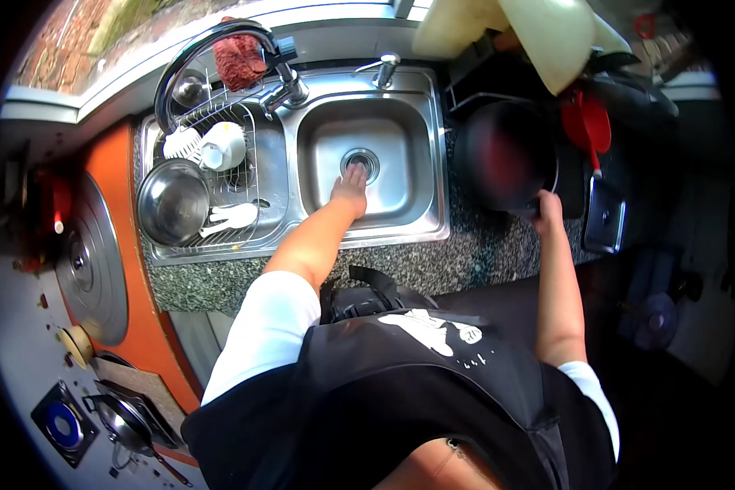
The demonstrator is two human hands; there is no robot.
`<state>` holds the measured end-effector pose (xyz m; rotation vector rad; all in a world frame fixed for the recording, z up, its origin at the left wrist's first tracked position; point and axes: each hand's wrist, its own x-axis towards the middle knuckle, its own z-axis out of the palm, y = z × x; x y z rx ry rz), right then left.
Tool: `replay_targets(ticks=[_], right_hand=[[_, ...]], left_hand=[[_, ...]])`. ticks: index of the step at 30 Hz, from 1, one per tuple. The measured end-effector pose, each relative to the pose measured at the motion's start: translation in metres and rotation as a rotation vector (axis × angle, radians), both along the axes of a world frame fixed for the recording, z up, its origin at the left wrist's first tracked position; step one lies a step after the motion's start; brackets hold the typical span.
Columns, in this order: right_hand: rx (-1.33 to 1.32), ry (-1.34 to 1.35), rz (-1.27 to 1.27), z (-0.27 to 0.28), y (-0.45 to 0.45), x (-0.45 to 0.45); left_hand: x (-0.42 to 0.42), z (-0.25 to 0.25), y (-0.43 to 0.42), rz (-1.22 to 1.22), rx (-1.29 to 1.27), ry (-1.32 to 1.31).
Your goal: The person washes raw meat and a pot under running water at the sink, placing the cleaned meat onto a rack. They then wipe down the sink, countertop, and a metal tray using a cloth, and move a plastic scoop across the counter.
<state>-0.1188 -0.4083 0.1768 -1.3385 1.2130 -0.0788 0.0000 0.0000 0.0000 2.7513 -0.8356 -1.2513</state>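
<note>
My left hand [350, 193] reaches over the steel sink basin [400, 184] with its fingers stretched out and nothing in them. In the picture its fingertips overlap the drain [369, 161]; whether they touch it I cannot tell. On the right, my right hand [546, 210] has its fingers closed on the near edge of a dark, round pan [486, 163]. The pan is blurred, with a reddish patch in its middle. The fingers on its underside are partly hidden.
Left of the basin, a wire dish rack [245, 175] holds a steel bowl [171, 204], white cups [223, 147] and white utensils [230, 218]. A tall faucet [290, 90] and soap dispenser [385, 72] stand behind. A red ladle [586, 124] and small steel tray [604, 216] are at right.
</note>
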Motion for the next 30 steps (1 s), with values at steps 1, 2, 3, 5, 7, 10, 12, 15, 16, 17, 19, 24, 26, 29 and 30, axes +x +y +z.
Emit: replay_targets(ticks=[1,2,3,5,7,10,12,15,16,17,19,24,26,29,30], right_hand=[[-0.029,0.020,-0.044,0.017,-0.004,-0.006],[-0.039,0.017,-0.043,0.025,-0.020,-0.018],[0.110,-0.028,-0.051,-0.047,0.032,0.018],[0.082,0.050,-0.028,-0.027,0.004,0.010],[0.037,0.061,-0.059,-0.001,0.014,0.018],[0.102,0.040,0.004,-0.011,-0.007,0.017],[0.140,0.066,0.000,-0.007,-0.008,0.019],[0.085,0.061,0.032,0.012,0.007,0.018],[0.085,0.072,0.010,0.012,0.013,0.015],[0.086,0.081,-0.006,0.011,0.018,0.013],[0.128,0.061,0.019,0.019,0.030,0.008],[0.124,0.053,0.009,0.023,0.059,-0.019],[0.121,0.021,-0.025,0.017,0.065,-0.036],[0.136,0.031,-0.033,0.036,0.093,-0.061],[0.169,0.009,-0.038,0.031,0.100,-0.073]], left_hand=[[-0.009,-0.005,-0.015,-0.037,0.011,-0.008],[-0.022,-0.009,-0.029,-0.081,0.023,-0.009],[0.024,-0.014,0.053,-0.052,0.170,-0.026],[0.010,-0.005,0.030,0.004,0.156,0.035],[0.006,0.003,0.027,0.036,0.057,0.043],[0.007,0.026,0.026,0.121,-0.059,0.043],[0.001,0.023,0.027,0.174,-0.136,0.024],[-0.007,0.039,0.035,0.224,-0.275,0.043],[-0.010,0.046,0.040,0.264,-0.334,0.063],[-0.012,0.053,0.045,0.310,-0.392,0.080],[-0.019,0.065,0.052,0.310,-0.437,0.032],[-0.024,0.084,0.065,0.267,-0.545,0.011],[-0.026,0.093,0.062,0.236,-0.597,-0.031],[-0.032,0.136,0.038,0.258,-0.621,0.080],[-0.038,0.143,0.031,0.254,-0.704,0.051]])
